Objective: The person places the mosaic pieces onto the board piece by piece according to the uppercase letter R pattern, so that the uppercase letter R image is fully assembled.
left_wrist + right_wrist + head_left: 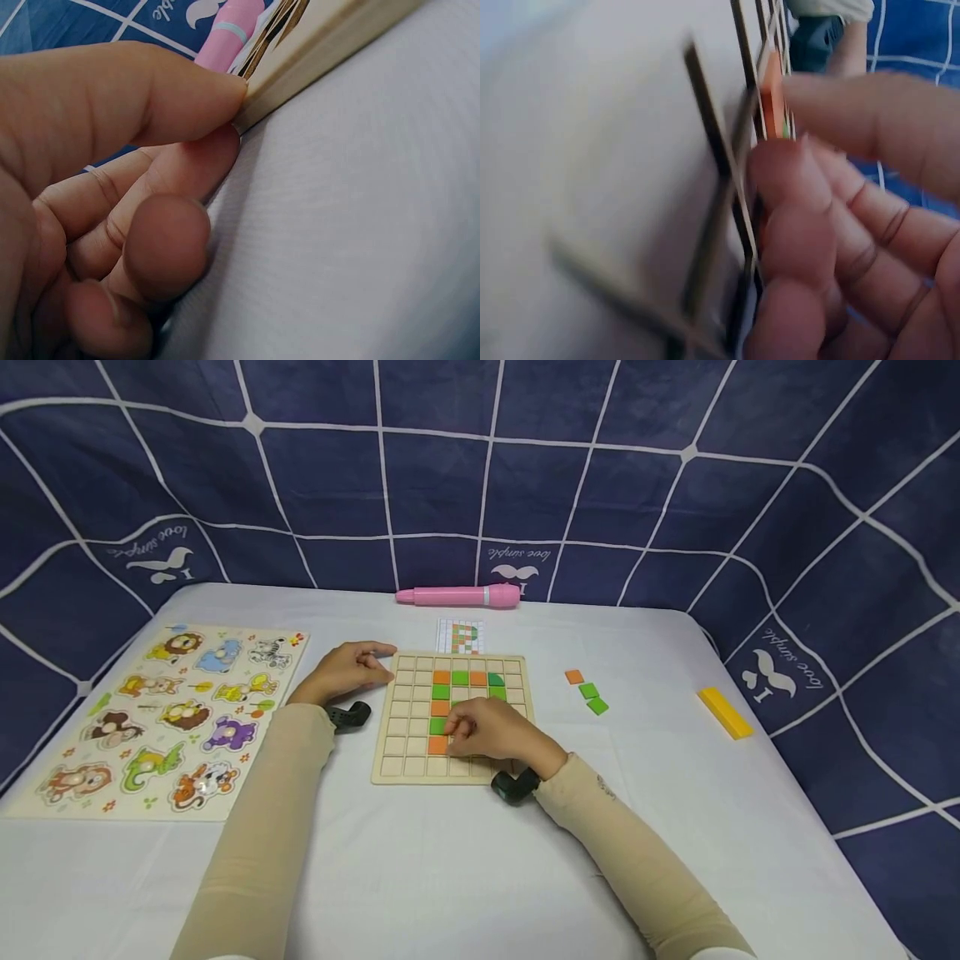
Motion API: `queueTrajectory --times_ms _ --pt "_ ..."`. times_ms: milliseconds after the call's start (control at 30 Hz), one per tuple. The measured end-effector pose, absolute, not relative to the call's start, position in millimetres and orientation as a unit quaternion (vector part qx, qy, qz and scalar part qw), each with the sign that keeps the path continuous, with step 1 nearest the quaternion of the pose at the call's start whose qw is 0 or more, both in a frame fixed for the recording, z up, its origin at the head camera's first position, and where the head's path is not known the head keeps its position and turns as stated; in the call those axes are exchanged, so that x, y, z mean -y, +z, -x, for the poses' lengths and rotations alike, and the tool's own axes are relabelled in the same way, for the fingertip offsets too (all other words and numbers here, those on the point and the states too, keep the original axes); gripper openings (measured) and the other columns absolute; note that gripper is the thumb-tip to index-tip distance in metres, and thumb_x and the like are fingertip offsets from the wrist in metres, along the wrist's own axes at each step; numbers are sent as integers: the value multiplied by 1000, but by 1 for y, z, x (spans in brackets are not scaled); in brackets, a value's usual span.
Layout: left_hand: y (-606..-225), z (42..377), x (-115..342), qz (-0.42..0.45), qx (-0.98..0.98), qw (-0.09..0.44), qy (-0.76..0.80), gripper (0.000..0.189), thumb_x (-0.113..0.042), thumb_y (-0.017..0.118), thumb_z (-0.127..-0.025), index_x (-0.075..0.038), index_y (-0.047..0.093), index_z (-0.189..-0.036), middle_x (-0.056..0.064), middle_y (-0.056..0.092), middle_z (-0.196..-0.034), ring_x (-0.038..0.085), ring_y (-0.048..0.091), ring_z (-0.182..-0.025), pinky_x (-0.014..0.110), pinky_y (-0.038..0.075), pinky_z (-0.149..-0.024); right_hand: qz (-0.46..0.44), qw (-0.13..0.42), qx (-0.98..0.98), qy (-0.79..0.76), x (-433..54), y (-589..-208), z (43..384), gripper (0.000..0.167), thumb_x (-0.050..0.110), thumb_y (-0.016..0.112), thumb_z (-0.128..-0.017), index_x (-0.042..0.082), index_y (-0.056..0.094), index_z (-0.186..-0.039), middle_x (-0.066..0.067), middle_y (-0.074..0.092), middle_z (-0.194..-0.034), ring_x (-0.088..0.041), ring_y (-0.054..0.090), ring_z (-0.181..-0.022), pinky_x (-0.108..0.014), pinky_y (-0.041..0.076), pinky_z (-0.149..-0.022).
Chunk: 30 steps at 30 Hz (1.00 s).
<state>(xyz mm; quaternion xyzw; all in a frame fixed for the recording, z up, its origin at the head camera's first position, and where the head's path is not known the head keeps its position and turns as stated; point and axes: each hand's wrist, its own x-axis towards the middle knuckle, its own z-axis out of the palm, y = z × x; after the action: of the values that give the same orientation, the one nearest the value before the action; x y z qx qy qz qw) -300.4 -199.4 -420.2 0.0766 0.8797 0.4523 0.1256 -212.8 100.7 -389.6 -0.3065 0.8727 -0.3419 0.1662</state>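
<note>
A wooden grid board (392, 766) lies on the table, with orange, green and dark green tiles in some of its cells. My left hand (347, 668) rests at its upper left edge; thumb and forefinger touch the corner in the left wrist view. Over the lower middle cells, my right hand (491, 731) has its fingers curled. Its thumb and forefinger pinch an orange tile (772, 101), which sits at the lower end of the left tile column in the head view. The right hand hides some cells. Behind the board lies a pattern card (461, 635) with a coloured grid.
Right of the board lie a loose orange tile (573, 677) and two green tiles (592, 697). A yellow block (724, 712) is farther right. A pink microphone-shaped pen (457, 597) lies at the back. An animal peg puzzle (168, 693) covers the left side.
</note>
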Motion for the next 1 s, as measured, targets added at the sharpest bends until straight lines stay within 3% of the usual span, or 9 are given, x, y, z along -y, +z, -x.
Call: queueTrajectory --times_ms 167,533,1000 --pt "-421 300 199 -81 -882 122 449 62 -19 79 -95 -6 61 -152 -1 68 -87 20 55 -81 39 39 -91 325 175 -842 -394 -121 -389 219 10 6 78 -96 4 77 -105 6 67 -80 -8 54 -72 -23 45 -70" --pt "-420 299 199 -78 -883 124 446 62 -20 79 -95 -6 61 -152 0 67 -88 21 54 -83 39 38 -93 289 220 -792 -490 -195 -389 231 22 -2 72 -98 -10 70 -119 -2 66 -85 -11 51 -63 -24 46 -60" --pt "-424 300 200 -67 -872 132 466 63 -19 81 -94 -8 61 -153 0 68 -88 19 55 -77 39 40 -90 195 176 -820 -509 -294 -389 237 26 -2 69 -99 -15 66 -121 -5 69 -94 -13 56 -73 -27 51 -64"
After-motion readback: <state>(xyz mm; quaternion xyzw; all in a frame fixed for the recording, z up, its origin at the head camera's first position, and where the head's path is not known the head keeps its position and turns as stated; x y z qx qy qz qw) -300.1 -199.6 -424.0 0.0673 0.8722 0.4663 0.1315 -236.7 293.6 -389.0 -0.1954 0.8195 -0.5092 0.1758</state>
